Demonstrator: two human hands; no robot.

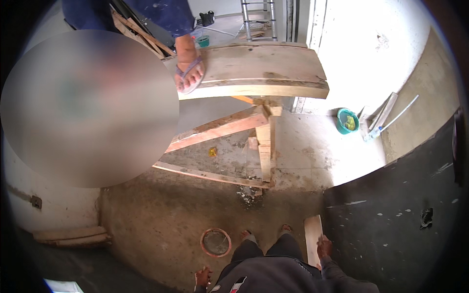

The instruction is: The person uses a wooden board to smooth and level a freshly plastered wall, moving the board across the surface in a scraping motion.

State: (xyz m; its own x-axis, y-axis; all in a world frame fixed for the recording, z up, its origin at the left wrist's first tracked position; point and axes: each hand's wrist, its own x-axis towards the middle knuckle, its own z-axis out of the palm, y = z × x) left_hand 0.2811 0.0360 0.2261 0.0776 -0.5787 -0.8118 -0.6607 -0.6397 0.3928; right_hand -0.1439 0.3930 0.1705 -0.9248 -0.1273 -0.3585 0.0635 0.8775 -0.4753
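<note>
At the lower right, my right hand (324,246) grips a pale wooden board (312,232) held upright beside my leg. My left hand (202,276) hangs at the lower edge with fingers curled; anything inside is too small to make out. A round pan with a reddish rim (215,229) rests on the floor in front of me, nearest that hand. Ahead stands a rough wooden trestle (215,129) bearing wide planks (264,61). Another person's sandalled foot (188,73) stands on these planks, below a blue trouser leg (161,14).
A ladder (259,14) and loose timber (134,29) are behind the planks. A green tub (343,124) and leaning boards (383,112) stand by the right wall. A dark panel (391,215) flanks me at right; wood strips (73,234) lie low at left. The upper left is blurred.
</note>
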